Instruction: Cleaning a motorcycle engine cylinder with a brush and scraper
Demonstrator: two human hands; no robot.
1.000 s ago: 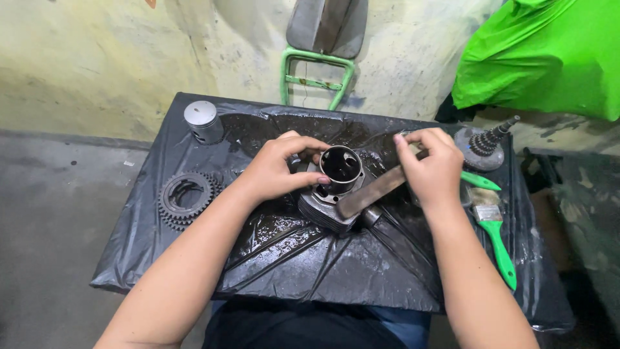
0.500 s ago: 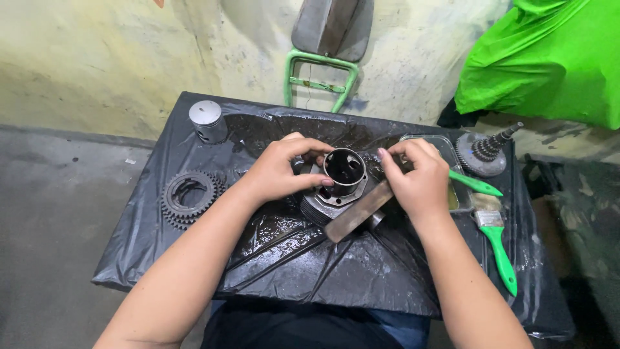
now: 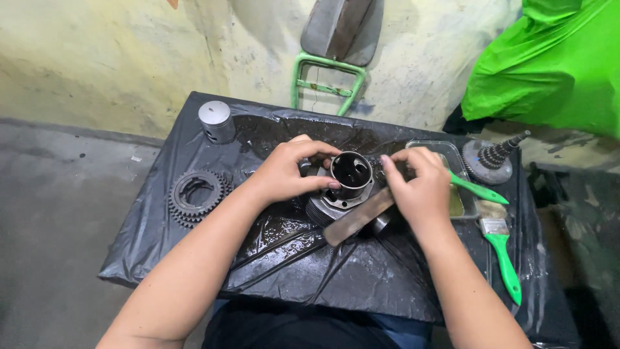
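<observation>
Left hand (image 3: 290, 171), right hand (image 3: 420, 187) fingers curled

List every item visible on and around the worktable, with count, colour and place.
engine cylinder: 1, dark grey metal, table centre
flat metal bar: 1, grey-brown, leaning on the cylinder's front
piston: 1, silver, far left corner
gears: a stack, count unclear, dark grey, left side
geared shaft: 1, grey, far right
tray: 1, clear, right of centre
brushes: 2, green handles, right side
black plastic sheet: 1, covers the table
green metal frame: 1, against the wall
green cloth: 1, top right
left hand: grips the cylinder
right hand: over the bar's upper end
</observation>
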